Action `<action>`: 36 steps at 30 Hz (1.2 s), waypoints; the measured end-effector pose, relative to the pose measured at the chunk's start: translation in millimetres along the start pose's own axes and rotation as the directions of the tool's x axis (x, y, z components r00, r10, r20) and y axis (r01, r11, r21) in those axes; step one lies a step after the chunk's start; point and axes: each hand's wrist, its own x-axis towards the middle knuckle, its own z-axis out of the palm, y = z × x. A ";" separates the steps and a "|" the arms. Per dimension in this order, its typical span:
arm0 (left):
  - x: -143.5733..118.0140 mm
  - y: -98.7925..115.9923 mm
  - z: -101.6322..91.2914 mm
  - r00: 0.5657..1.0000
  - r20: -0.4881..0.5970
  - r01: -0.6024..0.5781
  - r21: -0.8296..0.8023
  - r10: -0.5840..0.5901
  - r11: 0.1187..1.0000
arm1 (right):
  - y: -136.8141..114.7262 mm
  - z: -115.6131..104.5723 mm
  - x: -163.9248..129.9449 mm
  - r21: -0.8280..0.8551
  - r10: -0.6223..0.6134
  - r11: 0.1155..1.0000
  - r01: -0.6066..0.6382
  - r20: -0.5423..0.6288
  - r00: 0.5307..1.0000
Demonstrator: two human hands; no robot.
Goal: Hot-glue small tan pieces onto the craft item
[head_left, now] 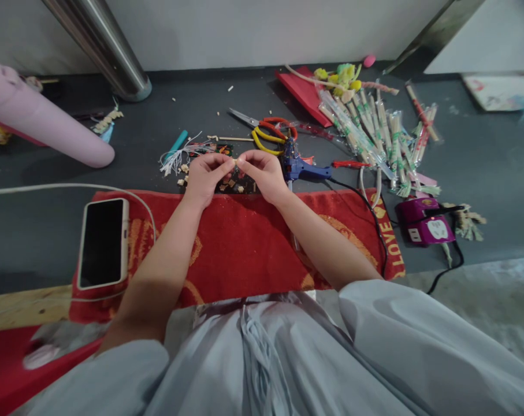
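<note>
My left hand [207, 176] and my right hand [264, 173] meet above the far edge of the red towel [244, 242]. Thumbs and forefingers of both pinch one tiny pale wooden piece [236, 163], mostly covered by the fingertips. Similar small wooden bits [231, 183] lie scattered on a dark patch beneath the hands. A blue glue gun [307, 169] rests just right of my right hand. Behind it are scissors [268, 132] with orange and yellow handles. White threads [177, 159] and a teal stick [177, 143] lie beyond my left hand.
A phone [104, 242] lies at left, with a white cable across it. A pink bottle [49, 115] and a metal post [103, 49] stand farther left. Wrapped stick bundles [374, 130] and a red envelope [303, 95] fill the back right. A purple power socket [424, 221] trails black cords.
</note>
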 end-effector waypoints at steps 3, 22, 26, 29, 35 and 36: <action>-0.3 0.6 1.1 1.000 -0.010 0.006 -0.015 -0.006 1.000 | 0.1 -0.2 -0.1 -0.007 0.005 1.000 -0.005 0.001 1.000; 1.3 -3.6 -0.6 1.000 0.012 -0.013 0.030 0.012 0.999 | 2.6 -1.7 0.2 -0.028 0.015 0.999 -0.014 0.016 1.000; 1.4 -5.1 -1.1 1.000 0.012 -0.021 0.045 0.020 0.999 | 3.1 -2.0 0.2 -0.037 0.005 0.999 -0.005 0.018 1.000; 1.2 -5.1 -0.4 0.999 0.002 -0.032 0.055 0.032 0.998 | 2.2 -1.6 0.2 -0.016 0.011 1.000 -0.011 0.014 1.000; 0.9 -4.4 0.0 1.000 -0.015 -0.005 0.004 0.005 1.000 | 1.0 -0.5 0.3 0.039 0.026 0.999 -0.026 0.008 1.000; 1.0 -4.6 -0.4 1.000 -0.016 0.002 -0.004 -0.002 1.000 | 1.3 -0.4 0.4 0.052 0.037 0.998 -0.038 0.008 0.999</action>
